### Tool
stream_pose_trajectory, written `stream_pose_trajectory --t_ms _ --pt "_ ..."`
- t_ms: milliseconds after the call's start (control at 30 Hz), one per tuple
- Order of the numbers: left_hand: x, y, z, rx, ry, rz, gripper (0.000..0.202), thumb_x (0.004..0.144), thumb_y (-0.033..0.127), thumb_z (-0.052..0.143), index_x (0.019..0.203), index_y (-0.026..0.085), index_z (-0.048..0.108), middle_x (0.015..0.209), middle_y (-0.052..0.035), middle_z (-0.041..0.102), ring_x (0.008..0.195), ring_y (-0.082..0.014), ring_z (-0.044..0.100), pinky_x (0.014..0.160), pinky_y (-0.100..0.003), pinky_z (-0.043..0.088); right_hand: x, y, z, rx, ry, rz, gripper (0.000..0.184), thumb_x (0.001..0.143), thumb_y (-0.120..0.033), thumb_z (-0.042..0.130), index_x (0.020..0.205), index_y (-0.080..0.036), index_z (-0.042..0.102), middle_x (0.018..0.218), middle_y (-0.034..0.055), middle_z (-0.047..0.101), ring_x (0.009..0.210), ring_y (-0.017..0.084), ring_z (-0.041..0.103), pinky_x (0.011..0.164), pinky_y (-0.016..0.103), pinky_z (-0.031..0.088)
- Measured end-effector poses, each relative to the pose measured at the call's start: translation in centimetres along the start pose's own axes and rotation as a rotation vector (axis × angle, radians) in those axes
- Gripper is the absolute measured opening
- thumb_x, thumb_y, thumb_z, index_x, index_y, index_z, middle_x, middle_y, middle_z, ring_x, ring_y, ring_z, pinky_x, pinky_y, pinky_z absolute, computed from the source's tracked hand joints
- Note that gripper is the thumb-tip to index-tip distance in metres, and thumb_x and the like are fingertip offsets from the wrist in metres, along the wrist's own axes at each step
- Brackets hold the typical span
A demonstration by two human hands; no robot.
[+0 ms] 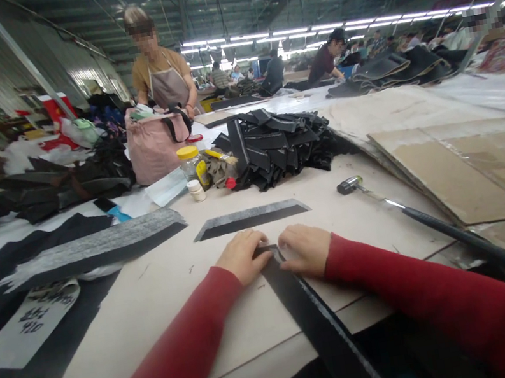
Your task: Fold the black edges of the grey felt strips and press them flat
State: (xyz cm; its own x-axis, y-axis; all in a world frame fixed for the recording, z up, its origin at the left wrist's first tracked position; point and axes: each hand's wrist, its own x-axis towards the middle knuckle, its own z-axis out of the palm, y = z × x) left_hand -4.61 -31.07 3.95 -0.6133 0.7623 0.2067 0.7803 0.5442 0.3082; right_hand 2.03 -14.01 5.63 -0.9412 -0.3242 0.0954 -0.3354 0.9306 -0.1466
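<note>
A long black strip (309, 312) with a whitish line along its right edge runs from the board towards me, its near end out of the picture. My left hand (243, 258) pinches the left corner of its far end, thumb near the edge. Opposite, my right hand (307, 249) has bent fingers and thumb closed on the right side of that end. Just beyond my hands lies a shorter black strip (251, 217) with a grey, fuzzy-looking upper band. A wider black piece (98, 248) with a similar grey band rests to the left.
A hammer (427, 224) with a black handle lies at right, beside cardboard sheets (462, 170). Beyond are a heap of black strips (274, 146), a yellow-lidded jar (193, 168), a small white bottle (195, 191) and a pink bag (155, 144). A person (163, 78) stands behind the bag.
</note>
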Motion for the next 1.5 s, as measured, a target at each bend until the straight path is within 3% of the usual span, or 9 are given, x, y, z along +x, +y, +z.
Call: stream_pose_trajectory --t_ms 133,233,433,633,900,1200,1500 --pt "-0.1 -0.6 -0.1 -0.091 -0.06 -0.082 0.014 0.072 0.027 0.05 0.083 0.02 0.053 0.067 0.0023 0.049 0.062 -0.0127 0.045 0.056 -0.023 0.035 2.0 -0.1 -1.7 -0.153 -0.145 -0.006 0.027 0.069 -0.031 0.059 0.089 -0.013 0.058 0.089 0.0102 0.058 0.083 0.023 0.052 0.068 0.03 0.037" --pt "-0.3 -1.0 -0.2 -0.166 -0.074 -0.153 0.014 0.07 0.026 0.051 0.081 0.019 0.053 0.064 0.0033 0.049 0.058 -0.0114 0.044 0.053 -0.022 0.033 3.4 0.1 -1.5 -0.133 -0.189 -0.07 0.017 0.071 -0.022 0.054 0.085 -0.014 0.06 0.086 0.0091 0.059 0.081 0.021 0.053 0.067 0.028 0.037" --pt "-0.4 -1.7 -0.5 -0.327 -0.097 -0.186 0.02 0.074 0.033 0.046 0.078 0.018 0.058 0.069 0.0011 0.055 0.064 -0.0131 0.049 0.058 -0.023 0.037 3.3 0.5 1.3 0.074 0.02 -0.102 0.014 0.073 -0.019 0.053 0.084 -0.013 0.06 0.08 0.0064 0.058 0.077 0.017 0.051 0.07 0.026 0.037" --pt "0.0 -2.1 -0.4 -0.389 -0.086 -0.226 0.023 0.074 0.033 0.044 0.076 0.017 0.061 0.072 0.0003 0.06 0.069 -0.0144 0.053 0.063 -0.024 0.038 2.9 0.7 2.1 0.203 0.121 -0.095 0.015 0.07 -0.014 0.054 0.084 -0.013 0.06 0.078 0.0058 0.056 0.076 0.016 0.049 0.071 0.026 0.037" --pt "0.2 -1.0 0.6 -0.244 0.057 -0.281 0.016 0.072 0.026 0.045 0.064 0.017 0.056 0.06 0.002 0.054 0.059 -0.0129 0.048 0.054 -0.023 0.034 2.9 1.0 2.7 0.297 0.166 -0.098 0.018 0.068 -0.011 0.054 0.085 -0.012 0.06 0.077 0.0057 0.055 0.076 0.015 0.048 0.072 0.027 0.037" --pt "0.1 -2.0 0.0 -0.305 0.026 -0.172 0.015 0.072 0.022 0.047 0.081 0.018 0.059 0.073 0.0002 0.055 0.066 -0.013 0.049 0.06 -0.024 0.036 3.0 1.2 2.9 0.347 0.18 -0.106 0.019 0.068 -0.009 0.054 0.085 -0.013 0.061 0.077 0.005 0.056 0.075 0.015 0.048 0.072 0.027 0.037" --pt "0.1 -1.5 0.1 -0.21 0.048 -0.14 0.012 0.071 0.017 0.045 0.076 0.019 0.056 0.069 0.0024 0.049 0.062 -0.0114 0.045 0.056 -0.023 0.035 2.9 1.2 2.8 0.333 0.158 -0.135 0.018 0.069 -0.009 0.053 0.085 -0.014 0.06 0.078 0.0043 0.056 0.078 0.015 0.048 0.074 0.027 0.037"
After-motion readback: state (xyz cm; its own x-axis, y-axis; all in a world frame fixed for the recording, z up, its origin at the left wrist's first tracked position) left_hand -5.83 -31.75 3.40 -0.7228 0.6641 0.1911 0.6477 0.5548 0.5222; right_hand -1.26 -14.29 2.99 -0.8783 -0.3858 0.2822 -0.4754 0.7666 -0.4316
